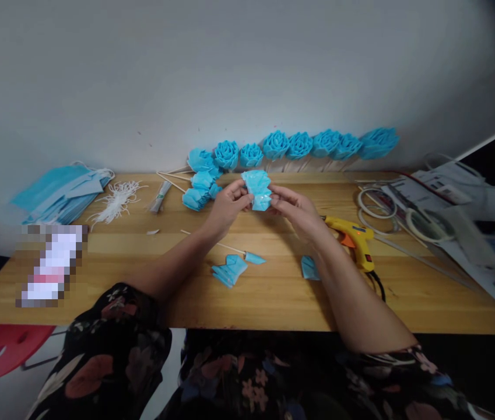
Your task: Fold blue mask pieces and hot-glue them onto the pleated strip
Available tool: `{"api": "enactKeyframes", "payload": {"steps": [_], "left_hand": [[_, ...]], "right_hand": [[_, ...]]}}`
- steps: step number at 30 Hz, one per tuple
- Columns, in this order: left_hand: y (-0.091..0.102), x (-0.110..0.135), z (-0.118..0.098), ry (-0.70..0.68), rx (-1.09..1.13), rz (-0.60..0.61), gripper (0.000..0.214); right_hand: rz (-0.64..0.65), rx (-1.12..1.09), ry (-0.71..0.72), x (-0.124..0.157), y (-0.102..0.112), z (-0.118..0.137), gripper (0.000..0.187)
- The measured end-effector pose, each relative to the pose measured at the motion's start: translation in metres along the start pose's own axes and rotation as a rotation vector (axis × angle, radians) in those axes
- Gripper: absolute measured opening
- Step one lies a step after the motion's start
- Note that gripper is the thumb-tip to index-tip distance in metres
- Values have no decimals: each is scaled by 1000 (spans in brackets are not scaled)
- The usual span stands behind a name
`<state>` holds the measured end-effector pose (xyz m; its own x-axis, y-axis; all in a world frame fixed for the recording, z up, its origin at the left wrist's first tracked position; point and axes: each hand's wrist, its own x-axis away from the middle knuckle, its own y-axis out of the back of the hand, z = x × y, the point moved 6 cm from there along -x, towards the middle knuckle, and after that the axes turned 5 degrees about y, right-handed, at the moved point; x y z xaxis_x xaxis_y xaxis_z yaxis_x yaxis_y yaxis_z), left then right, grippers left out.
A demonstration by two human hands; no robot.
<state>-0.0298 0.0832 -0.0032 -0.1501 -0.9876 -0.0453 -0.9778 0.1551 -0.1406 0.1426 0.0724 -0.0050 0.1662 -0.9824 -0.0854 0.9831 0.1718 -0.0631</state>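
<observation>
Your left hand [229,204] and right hand [295,211] pinch opposite edges of the blue cloth [257,185], fingers nearly closed. It sits between them, just above the frame's centre.

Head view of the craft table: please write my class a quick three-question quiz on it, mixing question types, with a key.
1. What do the left hand and right hand hold?
A) scissors
B) a folded blue piece
C) a phone
2. True or false: the white strings lie to the left of the blue flowers.
3. Fill in: the hand nearer the yellow glue gun is the ____ one.

Key: 1. B; 2. True; 3. right
</observation>
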Motion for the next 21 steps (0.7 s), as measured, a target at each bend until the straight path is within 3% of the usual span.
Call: {"api": "enactKeyframes", "payload": {"steps": [9,21], "left_hand": [[-2,2,0,-7,6,-2,26],[-7,5,-2,-32,46,15,32]], "right_hand": [[96,55,46,2,-15,6,48],[74,56,43,1,-20,5,28]]}}
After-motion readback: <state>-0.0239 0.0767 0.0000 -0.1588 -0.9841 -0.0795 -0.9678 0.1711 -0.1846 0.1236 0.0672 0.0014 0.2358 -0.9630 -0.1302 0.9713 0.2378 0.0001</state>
